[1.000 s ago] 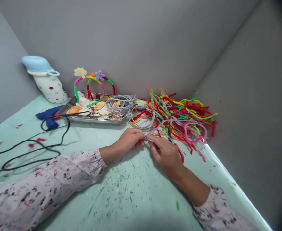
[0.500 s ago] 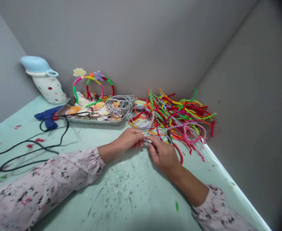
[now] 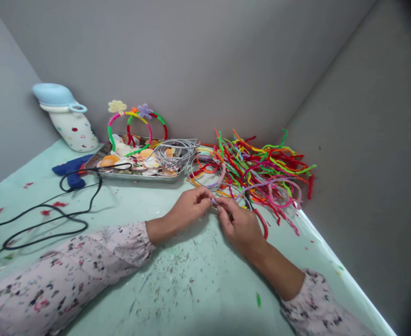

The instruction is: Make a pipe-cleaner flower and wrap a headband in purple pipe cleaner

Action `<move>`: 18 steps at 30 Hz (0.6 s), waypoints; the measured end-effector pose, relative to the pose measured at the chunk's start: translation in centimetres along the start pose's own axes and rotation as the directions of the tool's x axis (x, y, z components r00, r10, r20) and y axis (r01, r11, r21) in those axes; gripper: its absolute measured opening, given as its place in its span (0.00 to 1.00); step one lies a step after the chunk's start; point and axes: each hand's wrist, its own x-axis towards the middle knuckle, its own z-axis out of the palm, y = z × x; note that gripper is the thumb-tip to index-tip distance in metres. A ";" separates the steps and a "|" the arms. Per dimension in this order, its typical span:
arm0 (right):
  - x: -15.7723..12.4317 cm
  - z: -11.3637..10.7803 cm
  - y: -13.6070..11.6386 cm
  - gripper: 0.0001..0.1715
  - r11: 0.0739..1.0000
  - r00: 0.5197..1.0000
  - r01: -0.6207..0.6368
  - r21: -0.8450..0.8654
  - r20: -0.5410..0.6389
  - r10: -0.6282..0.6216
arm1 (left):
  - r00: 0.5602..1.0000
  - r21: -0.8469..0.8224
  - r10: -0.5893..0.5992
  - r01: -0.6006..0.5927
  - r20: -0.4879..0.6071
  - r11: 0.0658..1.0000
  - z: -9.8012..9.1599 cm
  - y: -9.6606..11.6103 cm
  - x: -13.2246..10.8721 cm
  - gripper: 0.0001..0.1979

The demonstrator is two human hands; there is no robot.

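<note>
The left hand [image 3: 191, 208] and right hand [image 3: 243, 227] are both pinching a lilac pipe cleaner [image 3: 261, 182] at its near end; its long axis is running away rightward, past the right hand (the one nearer its tail), over the pipe-cleaner pile [image 3: 252, 161].

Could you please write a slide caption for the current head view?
Left hand and right hand pinch a lilac pipe cleaner near a metal tray and colourful pipe-cleaner pile.
</note>
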 end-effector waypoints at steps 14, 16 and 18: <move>0.0 0.0 0.0 0.14 1.000 1.000 0.000 0.014 -0.022 0.001 | 0.976 0.428 0.214 -0.173 -0.048 0.887 0.2 0.5 -0.5 0.07; 0.0 0.0 0.0 0.14 1.000 1.000 -0.005 0.013 -0.022 0.005 | 0.972 0.441 0.231 -0.189 -0.044 0.877 0.1 0.5 -0.4 0.07; 0.0 0.0 0.0 0.14 1.000 1.000 -0.006 0.019 -0.023 0.007 | 0.971 0.449 0.237 -0.196 -0.036 0.872 0.1 0.4 -0.4 0.07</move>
